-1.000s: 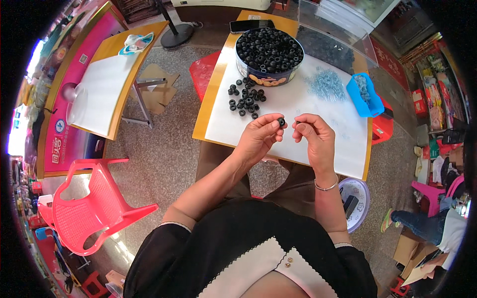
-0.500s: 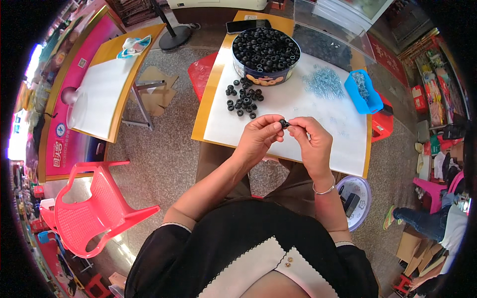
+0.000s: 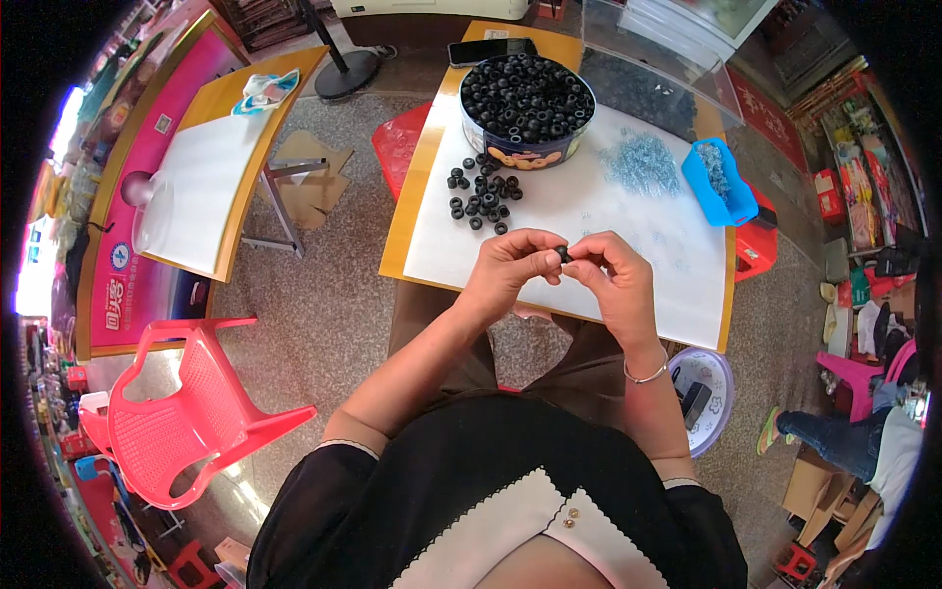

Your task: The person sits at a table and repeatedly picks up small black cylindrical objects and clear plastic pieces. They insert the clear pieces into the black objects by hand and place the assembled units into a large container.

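In front of me, above the table's near edge, a small round black piece [image 3: 562, 253] like a bead sits between both hands' fingertips. My left hand [image 3: 505, 270] pinches it from the left with thumb and forefinger. From the other side my right hand [image 3: 618, 285], with a bracelet on its wrist, closes thumb and forefinger on it; any smaller part between them is hidden. Just beyond lies a loose heap of black ring-like pieces [image 3: 488, 199]. A round tub [image 3: 530, 157] behind it is heaped with more of them.
To the right lie a pile of tiny clear-blue pieces [image 3: 643, 165] and a blue bin [image 3: 731, 208] holding more. A dark phone [image 3: 491, 51] rests at the table's back. A pink chair [image 3: 186, 422] stands left, a lilac-rimmed basin [image 3: 721, 407] low at right.
My right fingers have closed in on the black piece, and it has turned slightly between the fingertips. The heap and the tub look the same.
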`<state>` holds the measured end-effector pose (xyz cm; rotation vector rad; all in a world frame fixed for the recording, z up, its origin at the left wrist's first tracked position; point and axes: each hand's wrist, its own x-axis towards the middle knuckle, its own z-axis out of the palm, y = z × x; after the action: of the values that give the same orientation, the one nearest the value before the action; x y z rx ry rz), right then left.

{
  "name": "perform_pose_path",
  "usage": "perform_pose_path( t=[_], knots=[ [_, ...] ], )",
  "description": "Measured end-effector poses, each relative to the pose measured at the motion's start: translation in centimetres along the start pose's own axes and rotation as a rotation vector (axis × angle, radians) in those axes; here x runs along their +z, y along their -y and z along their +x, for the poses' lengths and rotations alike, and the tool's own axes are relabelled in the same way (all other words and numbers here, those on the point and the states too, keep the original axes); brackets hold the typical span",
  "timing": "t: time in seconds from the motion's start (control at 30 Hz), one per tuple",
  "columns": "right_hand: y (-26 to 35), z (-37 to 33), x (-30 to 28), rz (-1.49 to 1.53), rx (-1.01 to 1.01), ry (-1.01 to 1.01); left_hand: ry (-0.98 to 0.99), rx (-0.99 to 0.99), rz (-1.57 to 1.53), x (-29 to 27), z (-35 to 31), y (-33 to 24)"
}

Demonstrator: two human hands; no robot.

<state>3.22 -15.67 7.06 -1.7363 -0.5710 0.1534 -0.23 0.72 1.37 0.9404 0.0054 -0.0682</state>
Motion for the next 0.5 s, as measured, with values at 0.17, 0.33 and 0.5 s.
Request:
perform_pose_path(
  t=[0.17,0.33,0.5],
  knots=[
    [0.3,0.2,-1.2,0.024,0.029,0.177,0.086,-0.045,-0.024,0.4,0.1,-1.4],
    [0.7,0.1,-1.7,-0.075,-0.049,0.299,0.194,-0.095,0.009,0.3,0.2,-2.5],
    [0.3,-0.5,-1.1,-0.133,-0.169,0.215,0.234,-0.12,-0.013,0.3,0.2,-2.3]
  ],
)
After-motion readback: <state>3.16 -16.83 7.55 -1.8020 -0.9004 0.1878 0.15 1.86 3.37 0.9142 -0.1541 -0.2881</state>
